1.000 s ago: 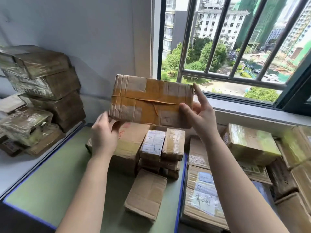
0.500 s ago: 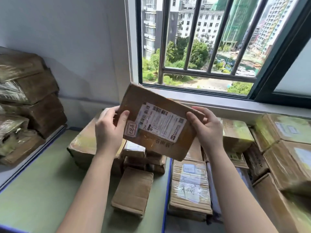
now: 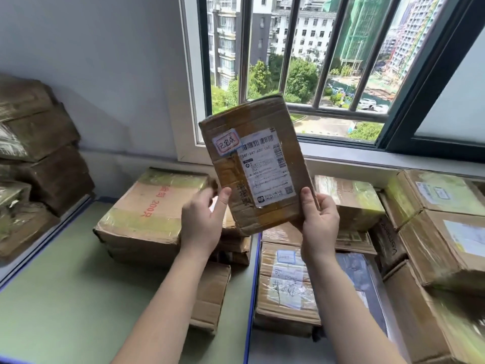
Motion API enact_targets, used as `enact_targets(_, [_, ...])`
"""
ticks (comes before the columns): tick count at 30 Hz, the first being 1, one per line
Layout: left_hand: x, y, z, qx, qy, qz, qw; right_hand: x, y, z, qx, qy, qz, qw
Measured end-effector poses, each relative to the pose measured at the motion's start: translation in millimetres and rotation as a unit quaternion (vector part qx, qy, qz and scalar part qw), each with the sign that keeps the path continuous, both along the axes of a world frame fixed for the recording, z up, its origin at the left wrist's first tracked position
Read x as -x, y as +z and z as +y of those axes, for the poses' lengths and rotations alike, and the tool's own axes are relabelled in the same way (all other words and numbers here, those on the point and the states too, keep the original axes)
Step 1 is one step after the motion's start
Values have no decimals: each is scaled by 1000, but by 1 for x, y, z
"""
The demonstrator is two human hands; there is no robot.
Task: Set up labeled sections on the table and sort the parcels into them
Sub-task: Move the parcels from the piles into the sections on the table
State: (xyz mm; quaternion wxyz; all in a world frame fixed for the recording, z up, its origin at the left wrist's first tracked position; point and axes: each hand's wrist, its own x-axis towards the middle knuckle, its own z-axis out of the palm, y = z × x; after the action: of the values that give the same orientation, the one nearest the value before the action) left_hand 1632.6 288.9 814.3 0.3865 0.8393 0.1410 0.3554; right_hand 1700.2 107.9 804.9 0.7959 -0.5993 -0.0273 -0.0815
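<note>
I hold a flat brown cardboard parcel (image 3: 252,164) upright at chest height in front of the window. Its white shipping label and a small red-and-blue sticker face me. My right hand (image 3: 319,224) grips its lower right corner, thumb on the front. My left hand (image 3: 202,224) holds the lower left edge with the thumb on the front; its fingers are blurred. Below lies the green table mat (image 3: 65,298), split by a blue tape line (image 3: 253,285). A large taped box (image 3: 152,206) and smaller parcels (image 3: 210,292) lie left of the line, a labelled parcel (image 3: 286,282) right of it.
Several taped cartons (image 3: 446,232) are piled along the right side up to the window sill. A tall stack of wrapped boxes (image 3: 39,166) stands on the white surface at the left. The barred window (image 3: 315,74) and grey wall close off the back.
The parcel has been flipped from its taped back to its label side, then turned from lying sideways to standing upright. Both hands have slid to its lower corners. The camera has swung left.
</note>
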Motion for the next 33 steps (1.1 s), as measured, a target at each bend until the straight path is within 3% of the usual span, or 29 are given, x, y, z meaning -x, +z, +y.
enact_targets(5, [-3, -5, -19, -55, 17, -21, 998, 17, -10, 3, -2, 31, 10, 999])
enact_targets(11, [-8, 3, -16, -94, 10, -30, 995, 17, -22, -11, 126, 54, 22, 990])
enact_targets(16, [-10, 13, -22, -93, -30, -17, 995, 20, -14, -23, 105, 53, -12, 993])
enact_targets(23, [-20, 24, -56, -39, -44, -36, 998, 16, 2, -62, 161, -49, -62, 984])
enact_targets(30, [-34, 19, -113, -19, -106, -92, 990, 4, 13, -123, 194, -129, -48, 971])
enact_targets(33, [-42, 2, -138, -20, -101, -57, 993, 1, 20, -151, 207, -151, -46, 966])
